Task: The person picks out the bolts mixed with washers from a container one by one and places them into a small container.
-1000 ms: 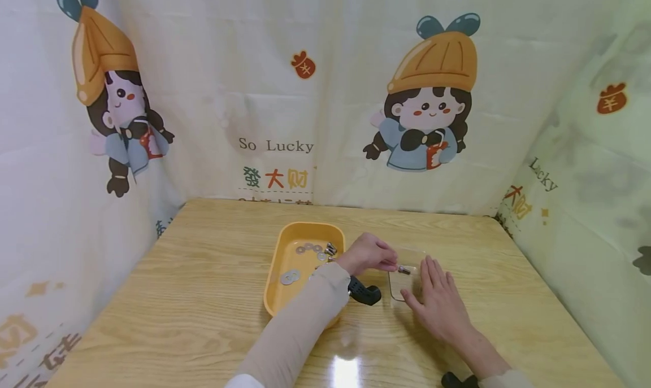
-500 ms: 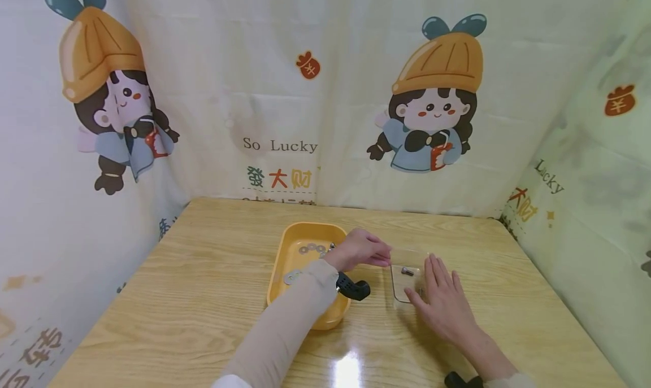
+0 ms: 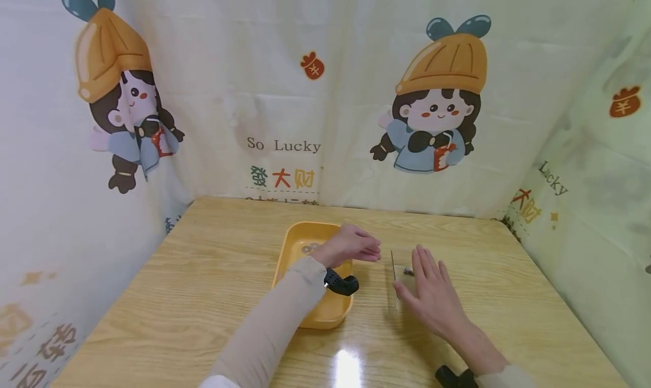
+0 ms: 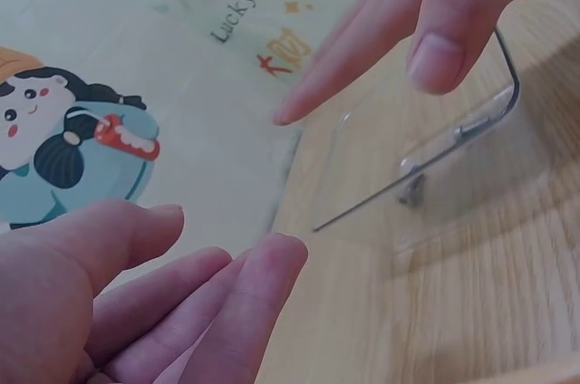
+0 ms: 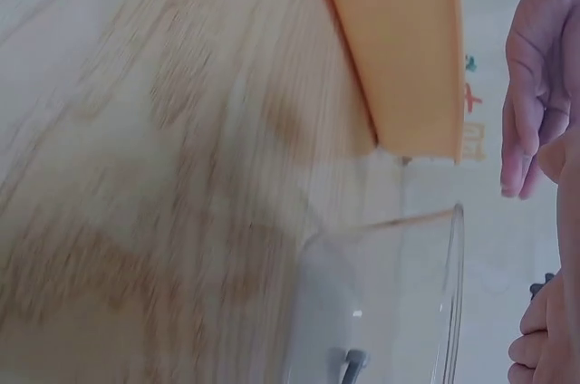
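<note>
A small clear plastic box (image 3: 398, 286) sits on the table, with a metal bolt (image 3: 408, 271) lying inside it. Left of the box, my left hand (image 3: 356, 245) hovers with thumb and fingers apart and nothing in its grasp, as the left wrist view confirms. My right hand (image 3: 434, 295) stretches its straight fingers across the box's right side, hiding part of the box and bolt. Whether it touches the box I cannot tell. The yellow tray (image 3: 325, 323) lies under my left forearm; a few flat washers (image 3: 307, 249) show at its far end.
Wood-grain table (image 3: 224, 252) extends left of the tray and right of the box. A patterned curtain (image 3: 351, 179) stands behind the table and along both sides. Black wrist mounts (image 3: 342, 283) project from my wrists near the tray and the table's front.
My left hand has let go of the bolt, which now rests in the clear box, and has drawn back left toward the tray. My right hand has shifted slightly left over the box.
</note>
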Tool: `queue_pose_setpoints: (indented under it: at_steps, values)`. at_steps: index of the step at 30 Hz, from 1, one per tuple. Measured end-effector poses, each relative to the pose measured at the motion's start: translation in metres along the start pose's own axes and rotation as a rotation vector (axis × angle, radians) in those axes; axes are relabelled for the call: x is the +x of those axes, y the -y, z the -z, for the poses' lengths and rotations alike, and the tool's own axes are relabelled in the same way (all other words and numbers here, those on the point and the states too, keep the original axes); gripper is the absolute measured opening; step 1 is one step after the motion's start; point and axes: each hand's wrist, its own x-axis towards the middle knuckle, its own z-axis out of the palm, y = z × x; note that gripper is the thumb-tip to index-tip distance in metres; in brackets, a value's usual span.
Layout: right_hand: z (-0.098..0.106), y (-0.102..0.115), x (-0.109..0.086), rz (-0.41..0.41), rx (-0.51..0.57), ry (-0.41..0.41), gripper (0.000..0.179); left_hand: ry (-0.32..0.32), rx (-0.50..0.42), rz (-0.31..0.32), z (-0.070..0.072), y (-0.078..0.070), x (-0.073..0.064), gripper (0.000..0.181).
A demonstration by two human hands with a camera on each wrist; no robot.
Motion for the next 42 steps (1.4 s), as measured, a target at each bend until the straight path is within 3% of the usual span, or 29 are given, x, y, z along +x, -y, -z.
queue_pose_setpoints:
  at_steps: [16,29,42]
  values:
    - [-0.011,0.039,0.018,0.076,0.006,-0.028,0.087,-0.068,0.029,-0.020,0.046,0.007,-0.015,0.028]
    - [-0.020,0.065,0.026,0.118,0.019,0.010,0.089,-0.127,-0.009,-0.021,0.071,0.024,-0.022,0.031]
    - [-0.033,0.081,0.027,0.157,0.034,0.040,0.089,-0.255,-0.063,0.073,0.090,0.042,-0.021,0.030]
